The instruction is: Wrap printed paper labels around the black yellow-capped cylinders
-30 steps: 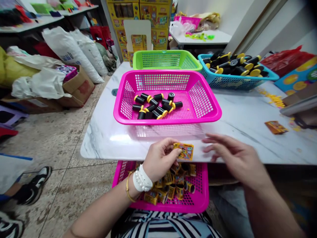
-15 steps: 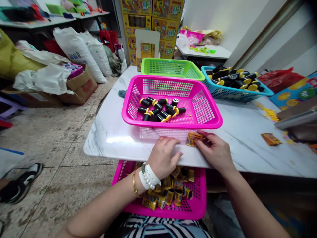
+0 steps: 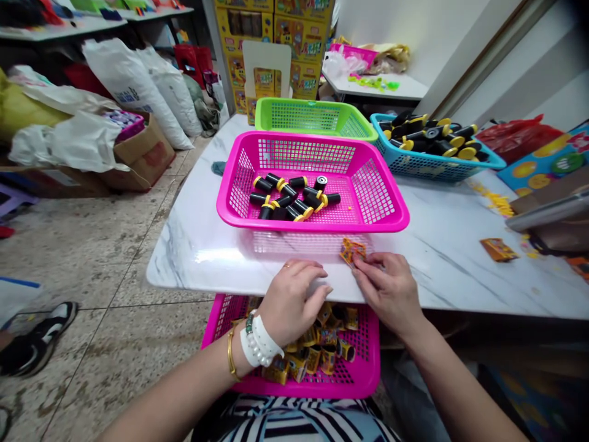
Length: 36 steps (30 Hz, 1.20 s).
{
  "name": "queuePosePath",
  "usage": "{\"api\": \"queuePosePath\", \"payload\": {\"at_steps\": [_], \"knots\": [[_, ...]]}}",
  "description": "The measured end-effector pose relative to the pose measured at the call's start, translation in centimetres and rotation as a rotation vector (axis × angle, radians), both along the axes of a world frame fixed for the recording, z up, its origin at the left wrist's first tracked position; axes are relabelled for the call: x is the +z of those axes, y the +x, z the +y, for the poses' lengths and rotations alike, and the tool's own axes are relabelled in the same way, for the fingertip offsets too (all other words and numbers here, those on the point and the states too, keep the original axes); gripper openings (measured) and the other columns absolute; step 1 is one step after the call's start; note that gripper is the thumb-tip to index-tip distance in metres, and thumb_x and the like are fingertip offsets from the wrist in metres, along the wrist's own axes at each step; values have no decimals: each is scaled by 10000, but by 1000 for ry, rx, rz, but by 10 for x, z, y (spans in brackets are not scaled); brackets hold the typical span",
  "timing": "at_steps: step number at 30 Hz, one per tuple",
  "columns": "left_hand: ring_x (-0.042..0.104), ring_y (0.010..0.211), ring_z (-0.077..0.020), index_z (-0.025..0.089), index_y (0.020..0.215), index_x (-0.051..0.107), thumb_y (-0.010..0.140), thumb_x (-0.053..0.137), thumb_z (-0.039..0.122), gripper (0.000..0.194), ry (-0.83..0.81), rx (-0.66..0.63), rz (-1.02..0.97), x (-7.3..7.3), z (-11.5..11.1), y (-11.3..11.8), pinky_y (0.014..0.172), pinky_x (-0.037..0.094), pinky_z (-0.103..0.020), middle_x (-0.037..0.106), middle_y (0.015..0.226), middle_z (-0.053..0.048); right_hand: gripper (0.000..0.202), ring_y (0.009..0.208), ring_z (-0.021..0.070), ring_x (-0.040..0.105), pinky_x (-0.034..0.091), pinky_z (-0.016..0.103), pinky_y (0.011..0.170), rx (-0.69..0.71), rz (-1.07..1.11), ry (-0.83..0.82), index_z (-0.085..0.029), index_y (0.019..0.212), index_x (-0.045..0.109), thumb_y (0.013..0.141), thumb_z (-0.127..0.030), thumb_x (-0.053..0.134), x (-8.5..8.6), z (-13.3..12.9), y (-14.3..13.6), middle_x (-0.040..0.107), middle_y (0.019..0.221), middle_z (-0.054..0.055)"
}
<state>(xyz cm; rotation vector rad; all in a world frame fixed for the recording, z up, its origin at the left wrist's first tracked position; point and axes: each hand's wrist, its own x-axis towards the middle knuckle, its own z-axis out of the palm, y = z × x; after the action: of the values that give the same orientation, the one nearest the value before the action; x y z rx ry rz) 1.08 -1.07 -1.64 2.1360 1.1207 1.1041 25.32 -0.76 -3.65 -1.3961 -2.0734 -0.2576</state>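
My right hand (image 3: pixel 390 293) pinches a small orange printed paper piece (image 3: pixel 352 250) at its lower right corner, just above the white marbled table (image 3: pixel 193 245). Whether it is a sticker or a folded sleeve I cannot tell. To its left, my left hand (image 3: pixel 294 298) hovers at the table's front edge, thumb and fingers apart, holding nothing. Below that hand, at my lap, a pink basket (image 3: pixel 359 388) holds several yellow printed sleeves (image 3: pixel 329 359), some curled into tubes. Behind my hands, another pink basket (image 3: pixel 313 226) contains several black cylinders with yellow rims (image 3: pixel 288 191).
A green basket (image 3: pixel 317 132) stands behind the upper pink one. On the right are a blue basket (image 3: pixel 427 164) of black-and-yellow cylinders, an orange printed stack (image 3: pixel 499 249) and scattered yellow bits (image 3: pixel 494 199). Stacked yellow boxes (image 3: pixel 304 49) rise behind. Someone's shoe (image 3: pixel 41 341) shows at left.
The right fingers have shifted from the top of the orange printed piece to its lower corner, and the piece has turned. My left hand has moved slightly left and down, staying apart from it.
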Motion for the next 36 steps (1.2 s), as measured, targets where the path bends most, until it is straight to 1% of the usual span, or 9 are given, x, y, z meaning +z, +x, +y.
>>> {"api": "queuePosePath", "payload": {"at_steps": [5,10,13,17,24,27,32,34,36], "knots": [[684,671,-173,135,983,718,907,681,247,140,-190,59,-41,13,-9,2,665,569,-313,758,839,-75,120,818,215,570,493,375,759,49,24,-31,-201,997,762,949,-217,653,-4,-14,-13,652,827,61],[664,613,-155,138,950,736,886,694,291,172,-360,79,-81,15,-12,5,598,535,-272,766,802,-67,188,755,224,542,461,379,726,35,-7,-13,-209,763,671,944,-176,632,-3,-17,-20,621,715,48],[638,556,-138,143,960,738,890,668,306,190,-531,34,-169,12,-23,4,531,503,-238,746,744,-47,48,827,228,577,480,385,774,77,37,-35,-195,936,703,941,-201,656,-3,-19,-16,657,832,65],[593,462,-105,151,948,729,894,648,331,205,-817,-35,-283,4,-40,1,455,461,-202,712,707,-22,387,920,258,588,488,418,817,117,21,-61,-172,1243,669,900,-339,736,-7,-28,-9,643,990,104],[586,424,-75,137,944,699,909,624,417,291,-1117,-144,-452,-6,-44,4,403,384,-157,730,790,-52,298,922,259,620,495,408,817,125,122,-86,-211,1128,690,885,-374,744,-4,-37,-6,650,946,81],[607,469,-104,141,933,716,918,623,348,227,-914,-76,-332,-5,-47,7,462,458,-202,723,730,-42,309,904,263,625,496,416,824,-34,202,-108,-206,1114,690,896,-424,715,3,-23,0,681,958,90],[686,727,-199,146,993,729,930,644,280,171,-193,108,-11,5,-27,16,740,584,-358,750,822,-85,204,755,229,569,458,385,758,-143,193,-150,-223,788,662,892,-393,705,2,-2,-6,648,744,40],[687,793,-226,150,1002,719,920,665,308,186,-78,131,43,11,-12,20,779,587,-391,738,843,-90,206,750,214,570,455,364,749,-129,282,-190,-229,739,637,899,-346,694,2,-7,-14,644,729,26],[672,774,-210,158,1014,712,895,695,306,191,-103,136,0,14,-2,21,763,584,-376,731,871,-85,197,743,198,577,454,343,725,-126,411,-243,-229,752,644,902,-343,703,3,-19,-20,642,744,17]]}}
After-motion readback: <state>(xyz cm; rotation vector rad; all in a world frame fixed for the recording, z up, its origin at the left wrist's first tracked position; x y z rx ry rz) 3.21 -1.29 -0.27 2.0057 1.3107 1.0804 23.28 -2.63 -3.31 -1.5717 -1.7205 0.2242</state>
